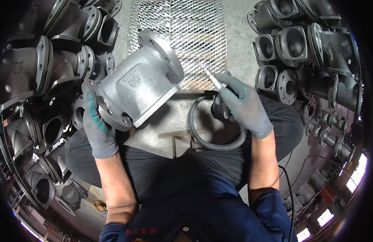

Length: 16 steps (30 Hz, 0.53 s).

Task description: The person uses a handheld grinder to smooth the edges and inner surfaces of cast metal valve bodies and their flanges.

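Observation:
My left hand (98,127), in a grey glove with green patches, grips the lower flange of a grey cast-metal valve body (132,82). The casting is tilted, its other flange up and away toward the far side. My right hand (249,107), gloved too, is closed round a die grinder (212,78) with a slim silver shaft. The shaft tip points up and left, to the right of the casting and apart from it. A grey ribbed hose (220,147) loops below my right hand. Part of the tool's body is hidden by the glove.
Stacked valve castings (63,62) rise close on the left, with more castings (293,42) on the right. Ahead lies a patterned metal plate (198,36) on the floor. Between my legs is a grey metal support (148,139). A black cable (290,189) runs beside my right arm.

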Tool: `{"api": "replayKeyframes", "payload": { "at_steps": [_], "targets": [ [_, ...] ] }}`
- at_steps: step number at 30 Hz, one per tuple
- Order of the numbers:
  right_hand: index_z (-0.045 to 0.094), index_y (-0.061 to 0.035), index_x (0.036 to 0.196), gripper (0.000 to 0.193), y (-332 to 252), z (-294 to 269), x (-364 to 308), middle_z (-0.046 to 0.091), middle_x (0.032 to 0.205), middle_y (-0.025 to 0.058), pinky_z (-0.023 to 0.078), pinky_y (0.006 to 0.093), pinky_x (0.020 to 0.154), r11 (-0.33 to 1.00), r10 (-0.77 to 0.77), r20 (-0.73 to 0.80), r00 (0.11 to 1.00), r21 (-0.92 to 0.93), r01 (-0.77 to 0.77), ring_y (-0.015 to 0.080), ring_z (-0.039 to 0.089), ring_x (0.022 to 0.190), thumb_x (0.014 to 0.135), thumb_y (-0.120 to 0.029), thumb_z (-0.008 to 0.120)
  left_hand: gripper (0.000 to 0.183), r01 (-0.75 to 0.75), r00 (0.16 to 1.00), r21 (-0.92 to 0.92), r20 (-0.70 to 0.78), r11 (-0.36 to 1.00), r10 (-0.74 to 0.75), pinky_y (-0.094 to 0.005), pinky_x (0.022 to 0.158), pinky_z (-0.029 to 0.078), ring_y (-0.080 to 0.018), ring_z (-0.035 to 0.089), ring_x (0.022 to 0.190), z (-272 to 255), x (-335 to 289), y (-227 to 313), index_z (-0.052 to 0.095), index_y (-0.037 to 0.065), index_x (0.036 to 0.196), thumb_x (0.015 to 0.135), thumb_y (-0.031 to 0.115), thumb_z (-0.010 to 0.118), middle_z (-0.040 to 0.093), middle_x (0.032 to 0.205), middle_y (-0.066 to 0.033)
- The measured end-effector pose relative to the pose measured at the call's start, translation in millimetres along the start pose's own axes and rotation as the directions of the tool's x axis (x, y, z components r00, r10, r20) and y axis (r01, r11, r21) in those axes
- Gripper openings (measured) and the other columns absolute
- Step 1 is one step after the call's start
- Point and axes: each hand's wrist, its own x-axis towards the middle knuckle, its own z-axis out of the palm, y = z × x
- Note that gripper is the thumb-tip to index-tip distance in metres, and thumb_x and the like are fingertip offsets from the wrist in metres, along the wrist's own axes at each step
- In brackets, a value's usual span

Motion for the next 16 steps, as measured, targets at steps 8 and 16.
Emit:
{"api": "replayKeyframes", "payload": {
  "at_steps": [8,16],
  "targets": [
    [0.067,-0.0016,0.15,0.041,13,0,-1,0.069,0.086,0.0054,0.056,0.0275,0.061,0.994,-0.064,0.183,0.981,-0.075,0.079,0.0088,0.065,0.065,0.109,-0.011,0.064,0.037,-0.501,0.86,0.592,0.26,0.631,0.439,-0.0326,0.09,0.058,-0.0196,0.073,0.098,-11,1,-14,0.067,-0.003,0.143,0.12,0.023,0.054,0.075,0.111,-0.011],
    [0.069,-0.0017,0.147,0.041,18,-2,-2,0.073,0.089,0.0064,0.059,0.0285,0.063,0.985,-0.037,0.141,0.989,-0.159,0.06,0.0098,0.069,0.068,0.107,-0.01,0.067,0.033,-0.279,0.96,0.609,0.191,0.743,0.204,-0.0361,0.089,0.056,-0.0261,0.069,0.093,12,-9,-3,0.067,-0.002,0.141,0.115,0.017,0.062,0.075,0.109,-0.0126]
  ]
}}
